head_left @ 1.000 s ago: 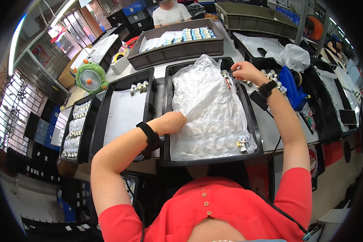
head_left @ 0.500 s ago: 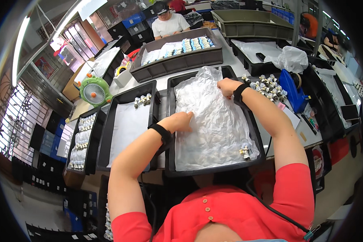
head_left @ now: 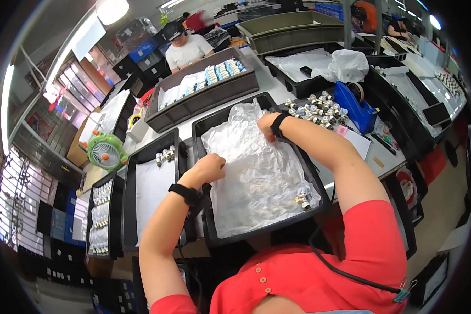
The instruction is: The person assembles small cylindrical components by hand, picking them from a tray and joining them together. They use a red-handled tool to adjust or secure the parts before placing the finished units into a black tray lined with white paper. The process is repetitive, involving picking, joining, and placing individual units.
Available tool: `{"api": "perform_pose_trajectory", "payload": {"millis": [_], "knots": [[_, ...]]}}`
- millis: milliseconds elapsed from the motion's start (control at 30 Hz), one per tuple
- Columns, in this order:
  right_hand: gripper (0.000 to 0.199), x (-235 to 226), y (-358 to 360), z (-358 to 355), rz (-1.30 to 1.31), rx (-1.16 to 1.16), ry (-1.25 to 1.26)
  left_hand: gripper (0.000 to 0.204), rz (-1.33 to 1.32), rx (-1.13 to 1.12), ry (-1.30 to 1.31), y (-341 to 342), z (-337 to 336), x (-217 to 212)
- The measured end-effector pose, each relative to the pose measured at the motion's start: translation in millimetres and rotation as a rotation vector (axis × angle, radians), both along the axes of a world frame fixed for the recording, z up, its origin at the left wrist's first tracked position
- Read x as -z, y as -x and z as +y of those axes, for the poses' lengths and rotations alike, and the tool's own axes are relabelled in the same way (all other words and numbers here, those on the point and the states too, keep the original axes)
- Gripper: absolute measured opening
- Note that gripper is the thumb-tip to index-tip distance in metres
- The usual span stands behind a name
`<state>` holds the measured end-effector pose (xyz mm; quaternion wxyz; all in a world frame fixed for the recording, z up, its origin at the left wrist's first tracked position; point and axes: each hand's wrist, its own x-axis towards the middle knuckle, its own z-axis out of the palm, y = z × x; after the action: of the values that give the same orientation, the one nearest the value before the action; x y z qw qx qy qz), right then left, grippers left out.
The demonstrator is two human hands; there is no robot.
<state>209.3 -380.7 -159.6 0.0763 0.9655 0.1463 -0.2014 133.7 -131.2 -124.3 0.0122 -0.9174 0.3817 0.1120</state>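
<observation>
2 hands now press on the crinkled plastic sheet (head_left: 259,175) lining the black tray (head_left: 319,199); the right hand (head_left: 267,126) has dropped from the tray's far corner onto the sheet, which lies flatter. Left hand (head_left: 210,167) rests curled at the sheet's left edge, while the right seems to pinch it, though its fingertips are hidden.

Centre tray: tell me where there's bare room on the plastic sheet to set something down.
On the crinkled plastic sheet in the black tray, the near left stretch is free, between the left hand and the small figurines. The far end is crowded by the right hand.
</observation>
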Motion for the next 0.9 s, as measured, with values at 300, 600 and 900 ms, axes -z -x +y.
{"api": "perform_pose_trajectory", "payload": {"millis": [300,600,900], "knots": [[0.029,4.2,2.9,-2.2,-0.097,-0.043,-0.031,0.019,-0.011,-0.054,0.217,10.5,12.4,-25.3],[0.034,-3.9,-18.2,-10.5,-0.090,-0.045,0.082,0.022,0.070,-0.123,0.268,32.1,20.7,-34.1],[0.019,-74.5,63.8,-92.7,-0.709,0.147,-0.719,0.018,0.231,-0.386,0.666,25.3,44.7,-41.8]]}}
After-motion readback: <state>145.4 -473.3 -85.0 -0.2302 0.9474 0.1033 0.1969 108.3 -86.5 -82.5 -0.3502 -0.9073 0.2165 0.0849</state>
